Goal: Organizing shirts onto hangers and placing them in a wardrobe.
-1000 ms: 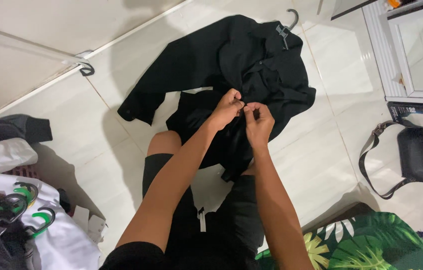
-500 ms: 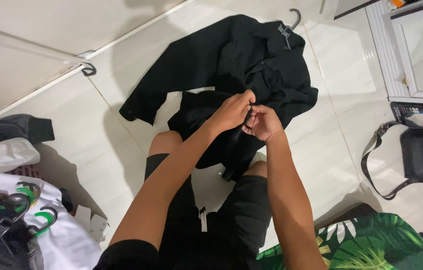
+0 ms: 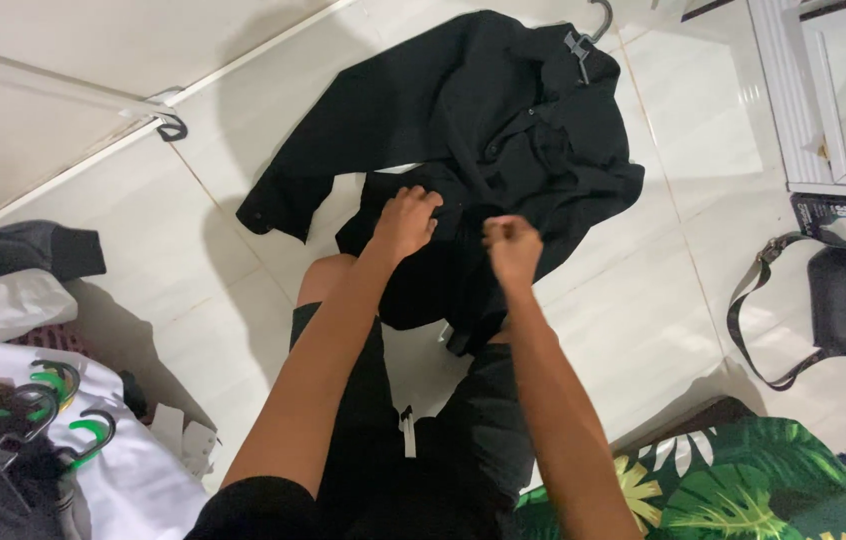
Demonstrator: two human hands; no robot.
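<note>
A black long-sleeved shirt [image 3: 503, 110] on a dark hanger [image 3: 583, 40] lies spread on the white tiled floor, its lower part draped over my knees. My left hand [image 3: 405, 222] grips the shirt's left front edge. My right hand [image 3: 513, 245] is closed on the right front edge a short way off. Both hands sit over the lower middle of the shirt, a hand's width apart. One sleeve stretches out to the left.
A pile of clothes with green and dark hangers [image 3: 53, 400] lies at the left. A black shoulder bag [image 3: 843, 305] and a small box [image 3: 843, 222] sit at the right, by a white mirror frame [image 3: 793, 100]. A leaf-print cushion [image 3: 733, 480] lies bottom right.
My hands were pinched close together at the shirt's front; now they have drawn apart, the left one moving left and the right one staying closed on the cloth.
</note>
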